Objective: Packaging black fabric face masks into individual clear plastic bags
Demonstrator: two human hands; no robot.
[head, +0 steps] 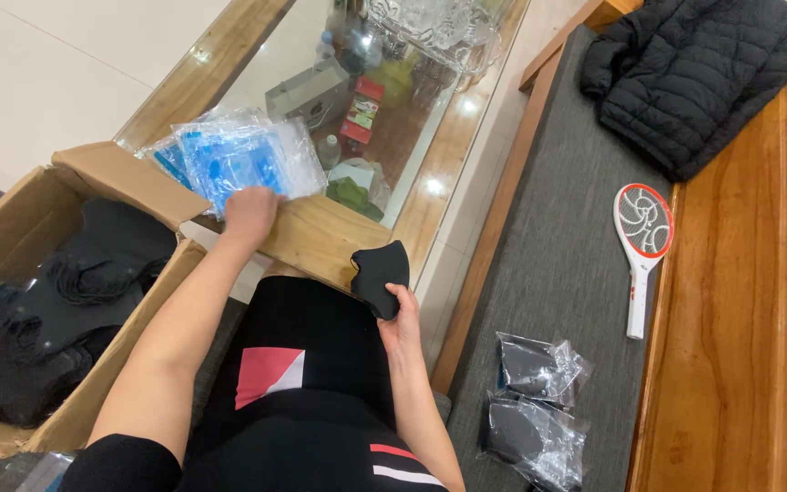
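Two bagged masks [536,405] already lie on the bench beside her, while the box [20,228] holds plenty more loose ones. Her right hand [400,321] grips a black mask [380,276] over her lap; her left hand [250,215] presses flat on the stack of plastic bags [239,159] on the table edge.

Surface: wood-framed, glass-topped table [316,239]; a stack of clear plastic bags with blue print [239,159] lies at its near left corner.
Bench: wooden, with a grey cushion [557,255].
On cushion: black puffer jacket [694,73] at the far end; white-and-red electric fly swatter [641,241] along the right edge; two bagged black masks [535,405] at the near end.
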